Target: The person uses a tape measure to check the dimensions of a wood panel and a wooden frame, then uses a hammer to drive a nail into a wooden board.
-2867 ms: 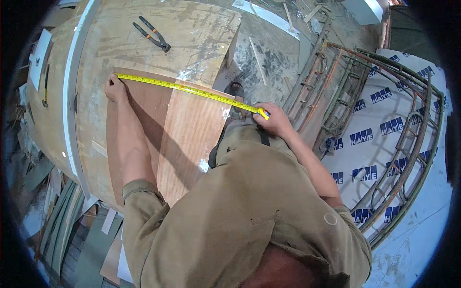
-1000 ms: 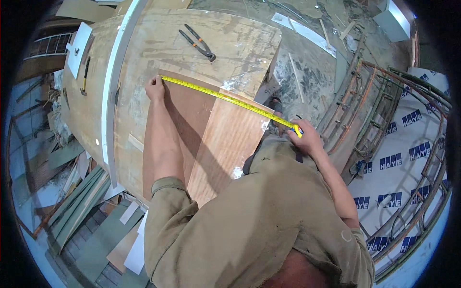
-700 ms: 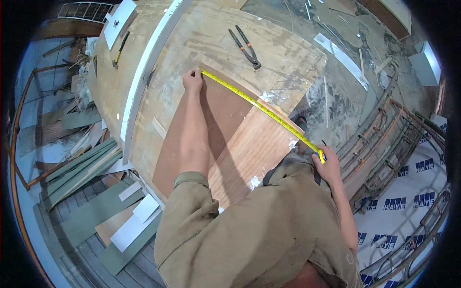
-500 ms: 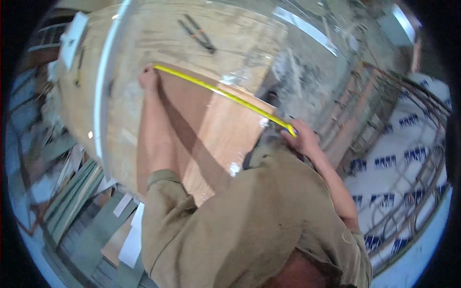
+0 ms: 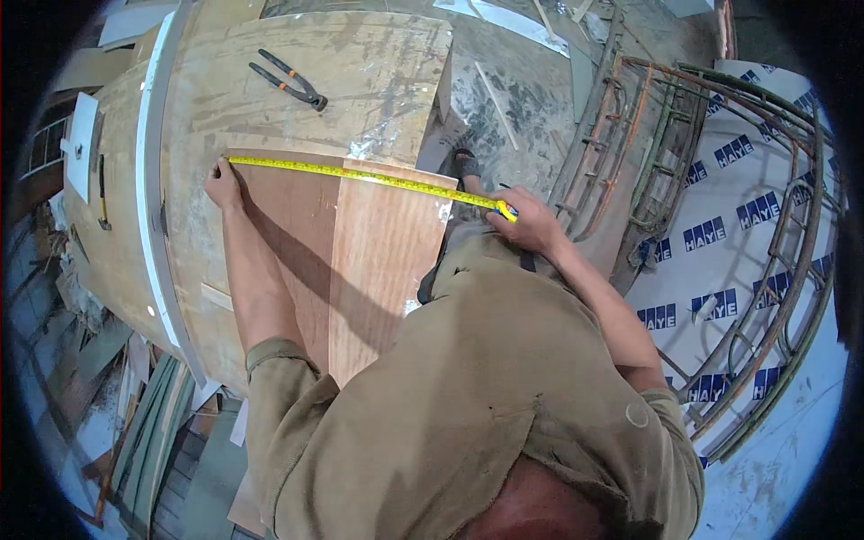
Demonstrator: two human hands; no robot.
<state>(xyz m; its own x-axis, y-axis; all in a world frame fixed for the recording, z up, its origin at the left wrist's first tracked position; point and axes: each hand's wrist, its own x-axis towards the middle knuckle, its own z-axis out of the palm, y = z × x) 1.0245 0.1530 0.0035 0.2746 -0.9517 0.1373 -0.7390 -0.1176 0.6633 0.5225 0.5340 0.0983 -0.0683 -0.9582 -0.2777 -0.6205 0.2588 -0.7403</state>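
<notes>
Evidently, the left hand (image 5: 224, 184) is drawn together, fingertips pinched at the hook end of a yellow steel measuring tape (image 5: 360, 175). The right hand (image 5: 529, 222) is curled around the tape's yellow case (a thin dark stick (image 5: 504, 185) shows beside its fingers, too small to identify). The tape lies between the hands, across the far edge of a reddish-brown wooden sheet (image 5: 297, 207) and the paler, grained wooden sheet (image 5: 378, 234) beside it; whether the two are joined cannot be determined.

Progress, in my judgement: the tape is drawn out and set in place; the reading appears to be in hand. No pencil line or cut can be made out on either sheet, so any marking seems outstanding.

Condition: blade near straight, figures facing up; the paler sheet has whitish flecks at its right edge. Both sheets rest on a stained plywood surface (image 5: 207, 90), with black pincers with orange bands (image 5: 292, 83) beyond.
</notes>
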